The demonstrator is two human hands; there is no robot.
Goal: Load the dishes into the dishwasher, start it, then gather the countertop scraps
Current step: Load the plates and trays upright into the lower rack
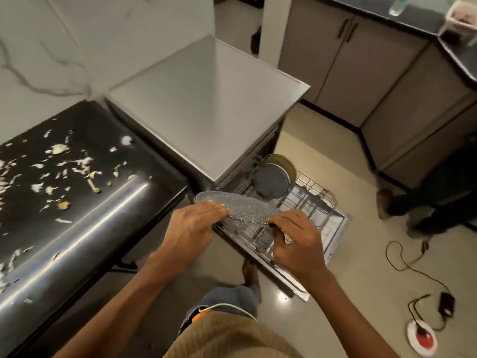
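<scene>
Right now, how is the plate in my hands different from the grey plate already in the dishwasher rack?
The speckled plate is held by both hands, left hand and right hand, above the rack; the grey plate stands slotted in the rack.
The speckled plate lies nearly flat, seen edge-on; the grey plate stands on edge.
The speckled plate looks glittery and light; the grey plate is plain and darker.
Both look round and grey.

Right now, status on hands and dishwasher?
Both hands, left and right, grip speckled plate over pulled-out rack. Two dishes racked. Scraps on counter.
</scene>
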